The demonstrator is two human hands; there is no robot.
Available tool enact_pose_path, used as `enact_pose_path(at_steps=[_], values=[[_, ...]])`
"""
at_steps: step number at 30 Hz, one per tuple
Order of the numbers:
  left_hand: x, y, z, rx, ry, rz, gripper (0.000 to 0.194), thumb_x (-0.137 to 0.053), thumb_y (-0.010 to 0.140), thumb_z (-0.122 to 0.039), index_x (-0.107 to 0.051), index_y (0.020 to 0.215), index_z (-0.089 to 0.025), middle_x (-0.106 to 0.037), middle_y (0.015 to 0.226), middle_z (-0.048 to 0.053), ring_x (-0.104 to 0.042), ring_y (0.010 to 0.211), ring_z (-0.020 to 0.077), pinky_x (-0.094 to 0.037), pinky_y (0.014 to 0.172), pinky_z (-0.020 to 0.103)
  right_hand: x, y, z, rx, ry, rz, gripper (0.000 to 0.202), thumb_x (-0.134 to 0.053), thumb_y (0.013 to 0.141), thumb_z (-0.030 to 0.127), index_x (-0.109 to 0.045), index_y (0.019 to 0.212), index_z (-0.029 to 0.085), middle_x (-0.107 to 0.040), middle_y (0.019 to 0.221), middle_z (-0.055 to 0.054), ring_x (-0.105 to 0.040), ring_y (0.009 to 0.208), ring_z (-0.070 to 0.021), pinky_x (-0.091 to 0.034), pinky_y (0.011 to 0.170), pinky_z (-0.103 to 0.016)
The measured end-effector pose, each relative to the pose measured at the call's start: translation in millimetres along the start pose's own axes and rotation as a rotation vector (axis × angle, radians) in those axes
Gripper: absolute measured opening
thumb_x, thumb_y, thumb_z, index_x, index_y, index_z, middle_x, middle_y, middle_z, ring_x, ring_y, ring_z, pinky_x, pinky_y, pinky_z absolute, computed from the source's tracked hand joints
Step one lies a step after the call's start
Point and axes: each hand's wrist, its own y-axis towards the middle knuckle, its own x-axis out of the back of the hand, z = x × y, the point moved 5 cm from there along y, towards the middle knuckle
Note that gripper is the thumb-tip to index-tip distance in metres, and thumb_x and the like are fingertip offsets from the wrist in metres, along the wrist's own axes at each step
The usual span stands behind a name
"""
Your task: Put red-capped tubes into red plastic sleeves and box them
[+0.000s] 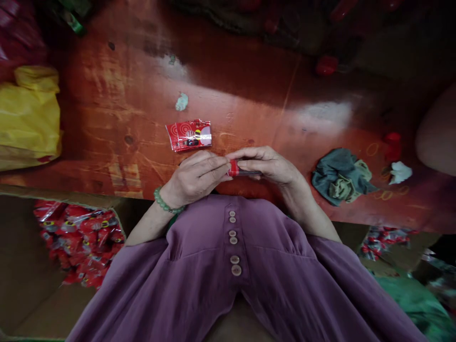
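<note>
Close to my body, at the table's near edge, both hands meet on a small dark item with a red end [233,168]; my fingers cover much of it, so its kind is unclear. My left hand [199,175], with a green bead bracelet [166,201] at the wrist, pinches the red end. Around the dark part close the fingers and thumb of my right hand [272,165]. Just beyond my left hand lies a short stack of glossy red printed packets [189,136], flat on the reddish wooden table [245,114].
A yellow bag [30,118] stands at the left. Below it, a cardboard box [24,256] holds many filled red packets [85,242]. Right of my hands lie a crumpled grey-green cloth [338,175], rubber bands [386,194] and a white scrap [400,172]. The far side is dark.
</note>
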Motion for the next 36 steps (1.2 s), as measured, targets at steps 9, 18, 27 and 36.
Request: enact_pose_path(at_steps=[9,18,27,36], values=[[12.6,-2.8,8.0,0.329,0.018,-0.184,0.056,-0.078,0.077,-0.055,-0.064,0.123,-0.027,-0.069,0.126,0.010,-0.058,0.128,0.0320,-0.048,0.104,0.050,-8.6,-11.2,18.8,0.254,-0.348,-0.265,0.035,-0.067,0.091,0.044,-0.070,0.118,0.023,-0.068,0.104,-0.004,-0.062,0.085,-0.0144,-0.052,0.075,-0.027],[-15.1,-8.3,1.6,0.953,-1.205,-0.453,0.037,-0.083,0.072,-0.053,-0.070,0.084,-0.021,-0.075,0.083,0.001,-0.072,0.080,0.0164,-0.061,0.082,0.034,-31.4,-9.6,31.9,0.671,-0.707,-0.451,0.030,-0.065,0.093,0.037,-0.067,0.121,0.028,-0.070,0.112,-0.007,-0.063,0.103,-0.0223,-0.054,0.095,-0.044],[-14.5,0.1,16.3,1.013,-1.194,-0.701,0.029,-0.091,0.064,-0.042,-0.076,0.078,-0.020,-0.076,0.077,0.000,-0.069,0.070,0.0122,-0.058,0.077,0.027,-27.3,-7.9,19.3,0.475,-0.518,-0.445,0.034,-0.066,0.092,0.042,-0.064,0.122,0.025,-0.071,0.116,-0.007,-0.068,0.099,-0.0200,-0.057,0.090,-0.040],[-23.1,2.9,16.7,0.974,-1.038,-0.657,0.035,-0.091,0.060,-0.048,-0.076,0.076,-0.021,-0.076,0.077,0.000,-0.068,0.068,0.0120,-0.057,0.073,0.026,-28.4,-10.2,22.6,0.592,-0.570,-0.571,0.024,-0.068,0.090,0.035,-0.069,0.112,0.026,-0.075,0.104,-0.006,-0.070,0.088,-0.0201,-0.060,0.082,-0.040]])
